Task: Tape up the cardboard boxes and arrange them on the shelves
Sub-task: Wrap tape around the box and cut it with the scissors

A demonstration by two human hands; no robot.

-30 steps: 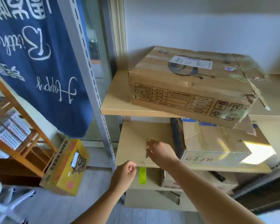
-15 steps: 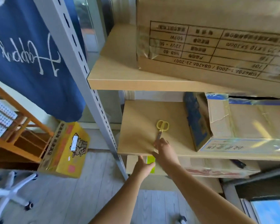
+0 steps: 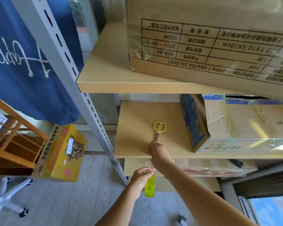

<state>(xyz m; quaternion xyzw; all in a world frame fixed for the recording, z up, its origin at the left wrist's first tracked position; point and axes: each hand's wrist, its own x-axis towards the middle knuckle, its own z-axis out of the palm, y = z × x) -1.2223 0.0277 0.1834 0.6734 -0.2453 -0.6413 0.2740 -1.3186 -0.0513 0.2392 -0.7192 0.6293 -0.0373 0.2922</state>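
Yellow-handled scissors (image 3: 159, 129) lie on the middle shelf board (image 3: 134, 128), blades pointing toward me. My right hand (image 3: 159, 154) is at the shelf's front edge, its fingertips at the blade tip; whether they hold the blade is hidden. Below the shelf, my left hand (image 3: 139, 180) pinches a yellow-green tape roll (image 3: 149, 186). A large printed cardboard box (image 3: 203, 46) sits on the upper shelf (image 3: 108, 62). A taped cardboard box with a blue side (image 3: 243, 128) sits on the middle shelf, to the right of the scissors.
The grey slotted shelf upright (image 3: 69, 62) runs diagonally at left. A yellow carton (image 3: 62, 154) stands on the floor beside a wooden rack (image 3: 15, 144). A blue cloth (image 3: 23, 62) hangs at left, above a white chair base (image 3: 6, 196). Another box (image 3: 211, 168) lies on the lower shelf.
My head has come closer and lower toward the shelves. My right hand slid back off the scissors to their blade tip. My left hand dropped lower and the tape roll came into view.
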